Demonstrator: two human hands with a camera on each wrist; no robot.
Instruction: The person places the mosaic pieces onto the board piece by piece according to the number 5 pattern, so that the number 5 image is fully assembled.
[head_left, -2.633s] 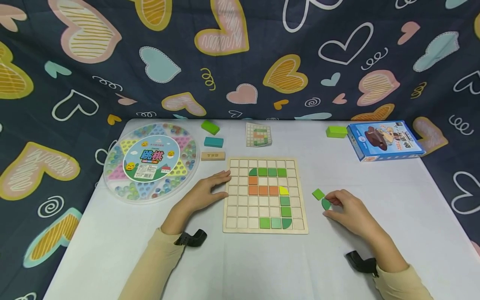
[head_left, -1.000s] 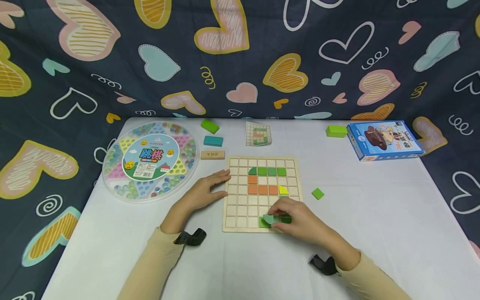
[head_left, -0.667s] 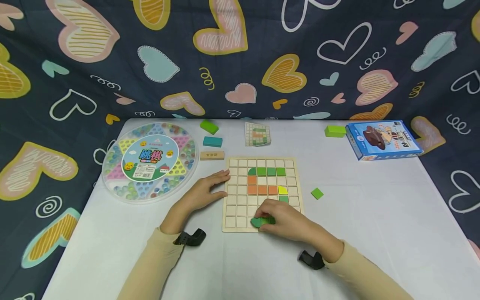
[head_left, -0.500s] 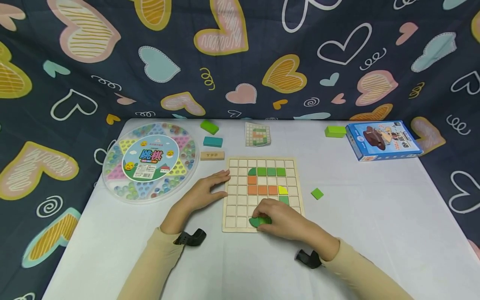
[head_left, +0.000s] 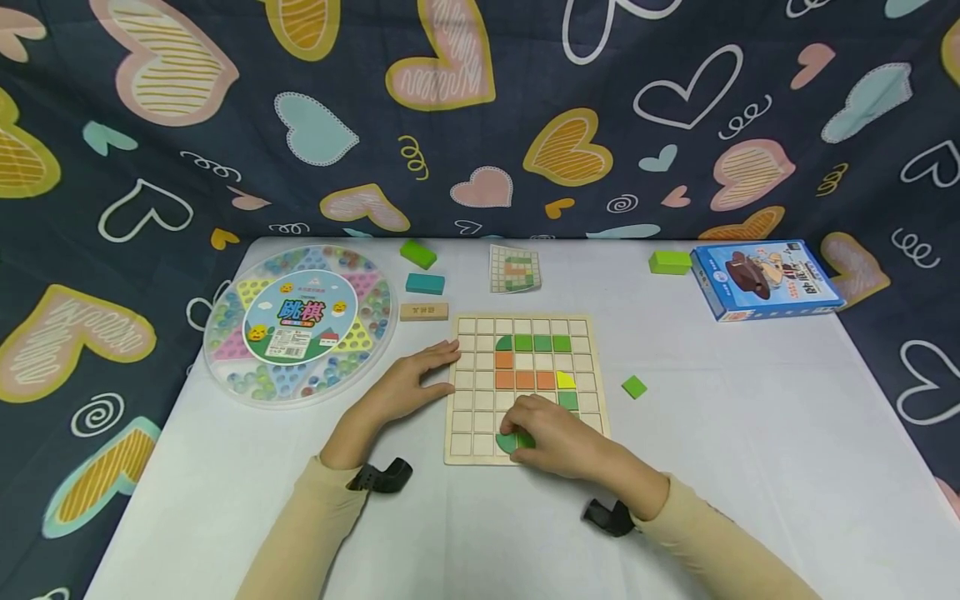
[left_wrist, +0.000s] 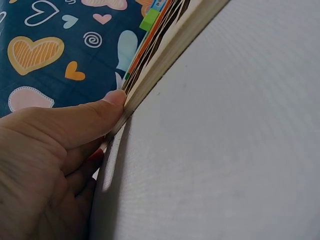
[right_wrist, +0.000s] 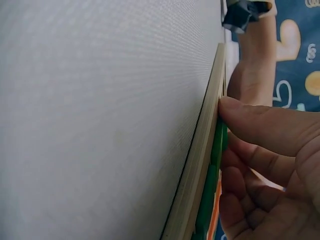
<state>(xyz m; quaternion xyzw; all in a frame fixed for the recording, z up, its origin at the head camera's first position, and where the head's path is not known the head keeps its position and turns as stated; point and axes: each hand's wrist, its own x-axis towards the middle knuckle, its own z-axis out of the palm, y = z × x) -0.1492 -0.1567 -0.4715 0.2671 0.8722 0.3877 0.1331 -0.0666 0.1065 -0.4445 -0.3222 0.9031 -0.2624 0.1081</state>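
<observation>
A wooden grid board lies on the table, with orange, green and yellow tiles set in its squares. My right hand is over its bottom rows, thumb and fingertips pinching a green rounded tile at a bottom-row square. This hand covers several tiles to the right. In the right wrist view, the thumb is at the board's edge beside green tiles. My left hand rests against the board's left edge with fingers extended; the left wrist view shows its thumb touching that edge.
One loose green square tile lies right of the board. Behind it are a pattern card, a wooden block, a teal block and green blocks. A round marble game stands left, a blue box right.
My right hand picked up the green rounded tile beside the loose square and carried it left to the board's bottom row, where the tile now lies flatter. The left hand stayed put.
</observation>
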